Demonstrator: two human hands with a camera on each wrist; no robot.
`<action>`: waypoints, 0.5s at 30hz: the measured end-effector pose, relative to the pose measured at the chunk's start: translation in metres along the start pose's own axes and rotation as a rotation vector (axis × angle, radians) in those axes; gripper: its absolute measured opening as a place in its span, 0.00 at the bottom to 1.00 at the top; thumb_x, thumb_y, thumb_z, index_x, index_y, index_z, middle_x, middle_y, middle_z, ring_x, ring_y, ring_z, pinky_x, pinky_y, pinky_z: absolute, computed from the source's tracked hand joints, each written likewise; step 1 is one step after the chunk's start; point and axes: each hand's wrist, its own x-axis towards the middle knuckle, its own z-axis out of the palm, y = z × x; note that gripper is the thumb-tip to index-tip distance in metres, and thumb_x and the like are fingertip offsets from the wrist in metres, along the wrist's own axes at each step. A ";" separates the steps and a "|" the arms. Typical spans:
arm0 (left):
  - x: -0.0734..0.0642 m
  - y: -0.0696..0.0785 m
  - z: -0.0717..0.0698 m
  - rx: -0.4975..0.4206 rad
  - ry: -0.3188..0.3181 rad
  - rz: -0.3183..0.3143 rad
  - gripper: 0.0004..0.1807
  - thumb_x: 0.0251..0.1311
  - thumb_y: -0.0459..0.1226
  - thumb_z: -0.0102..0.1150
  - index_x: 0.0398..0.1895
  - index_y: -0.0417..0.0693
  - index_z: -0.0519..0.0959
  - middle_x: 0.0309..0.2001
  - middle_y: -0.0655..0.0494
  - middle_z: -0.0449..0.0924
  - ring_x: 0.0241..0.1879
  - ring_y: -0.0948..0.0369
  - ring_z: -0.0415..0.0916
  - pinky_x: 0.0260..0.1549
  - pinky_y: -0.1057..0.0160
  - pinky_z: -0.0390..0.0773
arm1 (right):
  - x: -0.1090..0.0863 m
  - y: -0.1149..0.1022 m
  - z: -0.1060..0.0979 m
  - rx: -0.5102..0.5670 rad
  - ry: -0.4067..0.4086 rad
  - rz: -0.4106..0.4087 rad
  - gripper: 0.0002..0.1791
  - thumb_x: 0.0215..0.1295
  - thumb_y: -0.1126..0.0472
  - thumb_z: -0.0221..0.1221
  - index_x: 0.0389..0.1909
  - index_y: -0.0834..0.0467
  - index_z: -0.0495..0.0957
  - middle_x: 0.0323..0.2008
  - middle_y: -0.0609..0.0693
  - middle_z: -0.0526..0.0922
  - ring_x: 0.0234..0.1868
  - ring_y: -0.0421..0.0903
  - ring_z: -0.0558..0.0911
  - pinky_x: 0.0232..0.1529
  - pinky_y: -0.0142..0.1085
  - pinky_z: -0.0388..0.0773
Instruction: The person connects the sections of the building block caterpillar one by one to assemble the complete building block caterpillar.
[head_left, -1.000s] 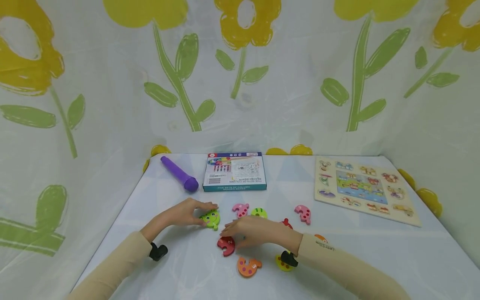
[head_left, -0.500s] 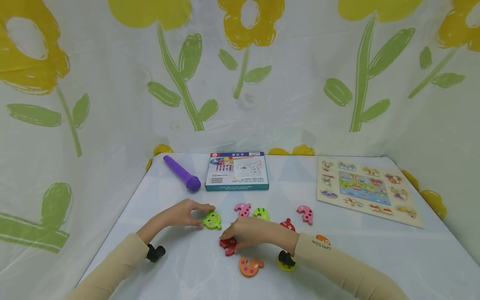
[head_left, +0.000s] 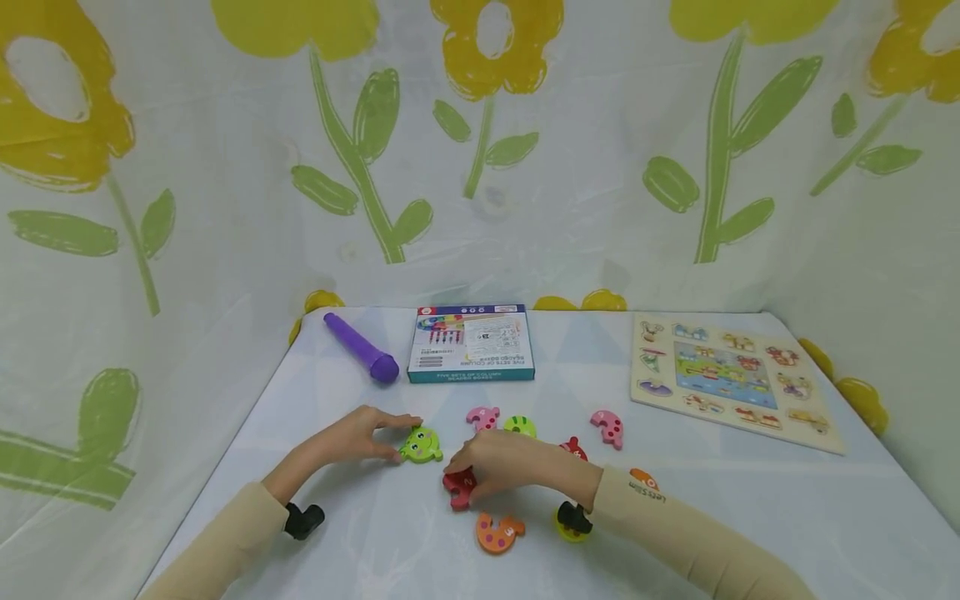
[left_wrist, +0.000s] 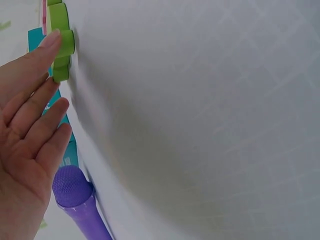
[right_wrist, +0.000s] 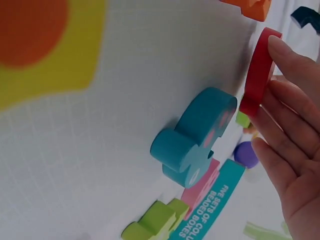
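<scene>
Left hand [head_left: 356, 437]: thumb and forefinger pinching the green smiling-face piece [head_left: 422, 445] by its edges, at the tabletop [head_left: 375, 533].
Right hand [head_left: 498, 460]: fingers grasping the red piece numbered 2 [head_left: 459, 490], near the green one, apart from it.
Orange spotted piece numbered 3 [head_left: 495, 535]: just nearer the person.
Blue piece [right_wrist: 200, 132]: beside the right hand.
Purple toy microphone [head_left: 362, 348], "Beaded Boxes" carton [head_left: 471, 343]: behind.
Wooden picture-puzzle board [head_left: 738, 382]: right rear.
</scene>
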 end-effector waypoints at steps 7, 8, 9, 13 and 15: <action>-0.001 0.003 0.004 -0.017 0.035 -0.046 0.32 0.51 0.43 0.72 0.62 0.49 0.76 0.61 0.49 0.74 0.63 0.45 0.68 0.55 0.46 0.74 | -0.003 0.003 -0.004 0.052 0.058 0.063 0.24 0.55 0.53 0.70 0.54 0.53 0.82 0.47 0.40 0.84 0.42 0.29 0.79 0.44 0.18 0.74; -0.002 0.003 0.005 -0.018 0.040 -0.052 0.32 0.51 0.43 0.72 0.62 0.49 0.76 0.61 0.49 0.74 0.62 0.45 0.68 0.55 0.45 0.74 | -0.003 0.003 -0.004 0.061 0.067 0.074 0.24 0.55 0.53 0.71 0.53 0.53 0.82 0.47 0.40 0.84 0.41 0.29 0.79 0.44 0.18 0.74; -0.002 0.004 0.006 -0.017 0.047 -0.057 0.32 0.51 0.43 0.72 0.61 0.49 0.76 0.61 0.48 0.74 0.62 0.44 0.68 0.54 0.45 0.74 | -0.003 0.004 -0.004 0.066 0.077 0.084 0.24 0.55 0.53 0.71 0.53 0.53 0.82 0.46 0.40 0.85 0.41 0.29 0.79 0.44 0.18 0.74; -0.005 0.007 0.009 -0.005 0.074 -0.066 0.32 0.49 0.43 0.73 0.60 0.48 0.78 0.60 0.47 0.75 0.61 0.43 0.69 0.54 0.43 0.74 | -0.003 0.004 -0.003 0.098 0.115 0.139 0.24 0.54 0.53 0.72 0.52 0.54 0.83 0.44 0.40 0.85 0.38 0.31 0.78 0.42 0.19 0.74; -0.007 0.008 0.010 0.003 0.086 -0.067 0.32 0.48 0.44 0.73 0.59 0.48 0.78 0.59 0.48 0.76 0.60 0.43 0.70 0.53 0.44 0.74 | -0.002 0.004 -0.003 0.116 0.133 0.164 0.24 0.53 0.53 0.72 0.52 0.54 0.83 0.43 0.40 0.85 0.37 0.33 0.78 0.40 0.19 0.75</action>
